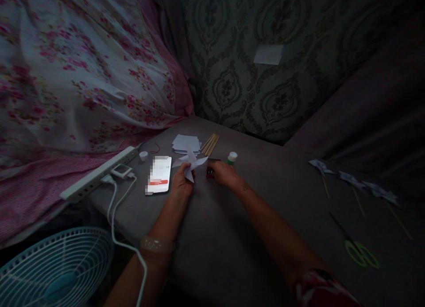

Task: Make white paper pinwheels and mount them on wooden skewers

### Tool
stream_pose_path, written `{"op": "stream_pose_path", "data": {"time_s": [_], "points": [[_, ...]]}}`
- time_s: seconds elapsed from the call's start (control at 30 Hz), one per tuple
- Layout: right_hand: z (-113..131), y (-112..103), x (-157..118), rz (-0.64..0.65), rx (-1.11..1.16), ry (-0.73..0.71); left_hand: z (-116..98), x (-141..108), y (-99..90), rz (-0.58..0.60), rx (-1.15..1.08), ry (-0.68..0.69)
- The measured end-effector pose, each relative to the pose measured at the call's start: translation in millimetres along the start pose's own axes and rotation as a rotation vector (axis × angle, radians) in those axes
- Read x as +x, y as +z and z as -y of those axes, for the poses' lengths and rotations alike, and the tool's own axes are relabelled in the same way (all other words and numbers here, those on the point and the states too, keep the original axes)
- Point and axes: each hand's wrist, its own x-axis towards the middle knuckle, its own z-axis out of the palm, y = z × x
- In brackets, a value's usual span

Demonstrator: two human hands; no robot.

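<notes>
A white paper pinwheel [195, 162] is pinched at its lower blades in my left hand [182, 179]. Just to its right, my right hand [223, 172] has its fingers curled down at a small dark red box [209, 172] with tiny shiny bits in it. What those fingertips grip is hidden. Behind the pinwheel lie a stack of white paper squares [185, 143] and several thin wooden sticks [210, 144]. A green glue stick with a white top [232, 157] stands beyond my right hand.
A lit phone [160, 175] lies left of my left hand, near a white power strip [99, 172] with a charger and cables. Several pinwheels on sticks [350, 181] and green-handled scissors [360, 253] lie far right. A blue fan [59, 271] stands at lower left.
</notes>
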Motion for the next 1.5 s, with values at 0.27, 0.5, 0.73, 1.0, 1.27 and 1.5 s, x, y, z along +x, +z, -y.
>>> {"op": "stream_pose_path", "data": {"time_s": [0.27, 0.5, 0.73, 1.0, 1.27, 1.5], "points": [[-1.4, -0.5, 1.7, 0.006, 0.04, 0.024, 1.3, 2.3, -1.5, 0.015, -0.016, 0.003], [-0.5, 1.9, -0.3, -0.027, 0.047, 0.04, 1.3, 2.7, -1.6, 0.001, -0.013, 0.001], [-0.4, 0.1, -0.3, -0.015, 0.072, 0.036, 1.2, 0.8, -0.5, -0.005, -0.024, -0.006], [-0.9, -1.2, 0.8, -0.01, 0.051, 0.055, 0.8, -2.7, 2.2, -0.022, -0.041, 0.003], [-0.8, 1.3, -0.6, -0.025, 0.02, 0.059, 2.1, 0.4, 0.8, 0.003, -0.026, 0.024], [-0.1, 7.0, -4.7, -0.077, 0.008, 0.111, 0.7, -2.2, 1.4, 0.016, -0.038, 0.002]]}}
